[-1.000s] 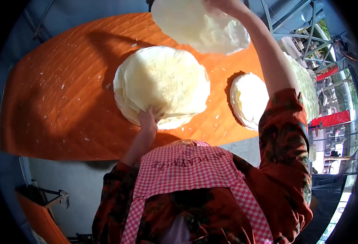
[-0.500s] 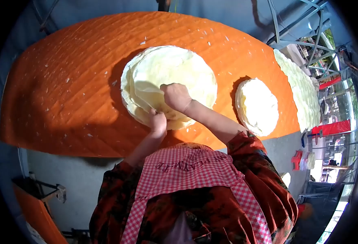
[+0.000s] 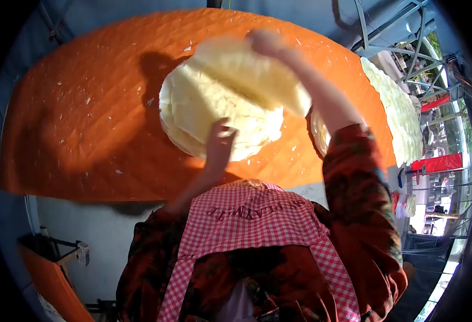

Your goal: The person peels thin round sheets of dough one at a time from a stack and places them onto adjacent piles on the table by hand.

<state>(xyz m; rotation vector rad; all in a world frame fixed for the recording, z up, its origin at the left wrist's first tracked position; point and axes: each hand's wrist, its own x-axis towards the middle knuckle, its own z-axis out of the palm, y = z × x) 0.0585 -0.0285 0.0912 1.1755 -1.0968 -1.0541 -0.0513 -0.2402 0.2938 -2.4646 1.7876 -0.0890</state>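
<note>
A stack of thin, round, pale yellow sheets (image 3: 193,107) lies near the middle of the orange table. My right hand (image 3: 264,42), blurred by motion, grips the far edge of one thin round sheet (image 3: 252,70), which is lifted and tilted over the stack's right side. Over the near edge of the stack is my left hand (image 3: 221,139), its fingers apart and curved, with nothing held between them. The lifted sheet hides the far right part of the stack.
A smaller stack of round sheets (image 3: 319,131) sits to the right, partly hidden by my right arm. The orange quilted table cover (image 3: 86,123) bears small pale flakes. Beyond its right edge lies a surface covered with pale sheets (image 3: 394,115).
My right hand first came back to the stack from the far right with its earlier sheet gone, then rose away with another sheet. My left hand has opened off the stack's near edge.
</note>
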